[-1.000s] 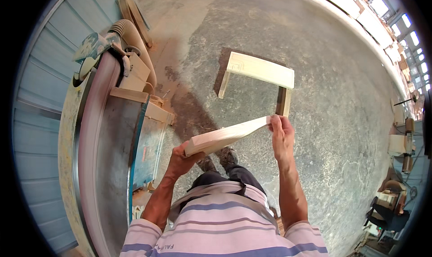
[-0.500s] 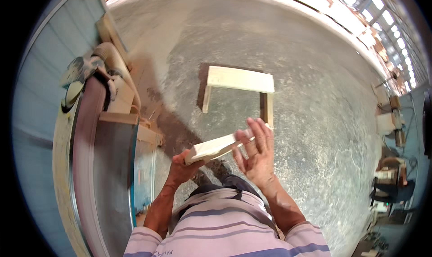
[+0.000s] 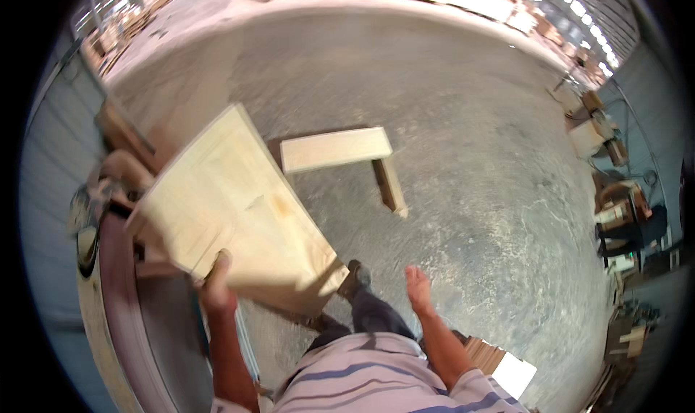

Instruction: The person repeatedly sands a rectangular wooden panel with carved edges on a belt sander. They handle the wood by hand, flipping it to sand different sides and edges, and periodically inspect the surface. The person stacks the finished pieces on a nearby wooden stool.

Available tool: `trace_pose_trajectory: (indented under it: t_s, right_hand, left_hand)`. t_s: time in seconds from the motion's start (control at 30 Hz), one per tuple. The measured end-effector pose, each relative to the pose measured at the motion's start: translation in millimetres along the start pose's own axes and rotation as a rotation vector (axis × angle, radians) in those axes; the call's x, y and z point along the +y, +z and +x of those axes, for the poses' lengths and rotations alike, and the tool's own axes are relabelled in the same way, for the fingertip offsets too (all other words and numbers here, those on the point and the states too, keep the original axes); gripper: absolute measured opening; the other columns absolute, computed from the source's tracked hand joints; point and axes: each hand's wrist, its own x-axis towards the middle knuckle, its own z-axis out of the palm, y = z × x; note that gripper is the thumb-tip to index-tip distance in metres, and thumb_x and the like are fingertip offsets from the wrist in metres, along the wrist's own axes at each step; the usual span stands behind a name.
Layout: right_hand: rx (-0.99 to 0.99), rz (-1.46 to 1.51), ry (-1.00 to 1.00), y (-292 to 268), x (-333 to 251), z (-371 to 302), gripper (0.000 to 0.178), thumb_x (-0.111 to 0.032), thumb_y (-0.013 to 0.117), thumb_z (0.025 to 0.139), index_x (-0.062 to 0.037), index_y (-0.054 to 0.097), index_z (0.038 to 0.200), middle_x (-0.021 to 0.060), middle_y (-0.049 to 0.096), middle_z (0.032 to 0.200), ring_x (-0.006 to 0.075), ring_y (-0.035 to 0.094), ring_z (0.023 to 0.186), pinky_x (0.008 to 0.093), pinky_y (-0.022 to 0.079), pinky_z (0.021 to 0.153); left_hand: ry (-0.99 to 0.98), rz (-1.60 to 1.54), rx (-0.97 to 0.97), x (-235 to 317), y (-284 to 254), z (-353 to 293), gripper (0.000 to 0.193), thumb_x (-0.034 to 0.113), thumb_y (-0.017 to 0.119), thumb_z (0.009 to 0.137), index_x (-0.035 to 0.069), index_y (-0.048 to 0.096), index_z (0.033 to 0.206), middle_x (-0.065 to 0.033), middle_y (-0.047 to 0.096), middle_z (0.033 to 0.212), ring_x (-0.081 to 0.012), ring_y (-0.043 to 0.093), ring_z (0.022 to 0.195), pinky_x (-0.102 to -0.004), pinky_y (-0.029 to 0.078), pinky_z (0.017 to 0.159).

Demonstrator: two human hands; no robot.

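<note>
My left hand (image 3: 219, 286) grips the near left edge of a broad pale wooden board (image 3: 242, 196), its thumb lying on the upper face. Tilted, the board is held off the floor at my left, its far corner pointing forward. A knot-like tan patch marks its face, and the fingers beneath it are hidden. My right hand (image 3: 418, 288) is held out in the air to the right of my legs, fingers stretched and holding nothing. Ahead on the floor stands a low pale wooden bench (image 3: 337, 149) with one leg in sight; the board blocks the view of its left side.
Along my left runs a machine with a long reddish-brown belt (image 3: 119, 290), close to the board. A stack of wooden pieces (image 3: 499, 366) sits by my right elbow. Grey concrete floor (image 3: 463, 174) spreads ahead. At the far right a person in dark clothes (image 3: 637, 228) is beside a bench.
My left hand has swung the board to the left and turned its broad face up. My right hand has come off the board and dropped back. The view has turned right.
</note>
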Motion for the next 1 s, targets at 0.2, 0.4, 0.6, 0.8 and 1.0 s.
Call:
trace_pose_trajectory:
  t_s: [0.2,0.4,0.6,0.8,1.0]
  right_hand:
    - [0.133,0.037,0.061,56.3,83.8,62.9,0.058,-0.051,0.039,0.092,0.0032,0.059,0.087,0.0174,0.060,0.081,0.0239,0.054,0.077,0.0409,0.042,0.071]
    - [0.059,0.492,0.563,56.5,28.4,123.8,0.074,-0.058,0.032,0.090,0.0078,0.054,0.115,0.0259,0.055,0.118,0.0328,0.050,0.114,0.0378,0.035,0.096]
    - [0.186,1.188,0.453,43.9,55.1,171.7,0.065,-0.052,0.030,0.094,0.0007,0.043,0.131,0.0108,0.049,0.129,0.0235,0.047,0.115,0.0325,0.032,0.101]
    - [0.481,1.245,0.588,-12.9,4.5,203.2,0.072,-0.057,0.041,0.089,0.0047,0.050,0.124,0.0153,0.053,0.124,0.0228,0.050,0.112,0.0322,0.036,0.096]
    - [0.565,1.086,0.604,-30.0,10.8,230.1,0.070,-0.056,0.039,0.090,0.0057,0.054,0.119,0.0164,0.055,0.120,0.0230,0.052,0.110,0.0321,0.037,0.094]
  left_hand:
    - [-0.245,-0.265,-0.001,22.2,26.8,21.2,0.052,0.027,0.060,0.085,-0.001,0.045,0.127,-0.0135,0.050,0.125,-0.0254,0.049,0.114,-0.0405,0.039,0.097]
    - [0.362,0.237,-0.281,11.2,79.3,17.4,0.059,0.012,0.058,0.081,-0.005,0.035,0.133,-0.0162,0.034,0.139,-0.0287,0.038,0.125,-0.0388,0.033,0.103]
    - [0.049,0.126,-0.041,26.6,152.0,89.5,0.055,0.028,0.059,0.083,0.003,0.044,0.129,-0.0147,0.043,0.133,-0.0298,0.042,0.120,-0.0435,0.037,0.098]
    - [-0.153,-0.437,-0.111,87.5,220.2,143.4,0.048,0.032,0.053,0.089,-0.003,0.049,0.123,-0.0177,0.054,0.120,-0.0312,0.050,0.108,-0.0408,0.038,0.097]
    - [-0.097,-0.044,-0.201,45.7,234.0,210.8,0.049,0.033,0.052,0.090,-0.003,0.049,0.123,-0.0180,0.054,0.120,-0.0310,0.051,0.107,-0.0409,0.038,0.096]
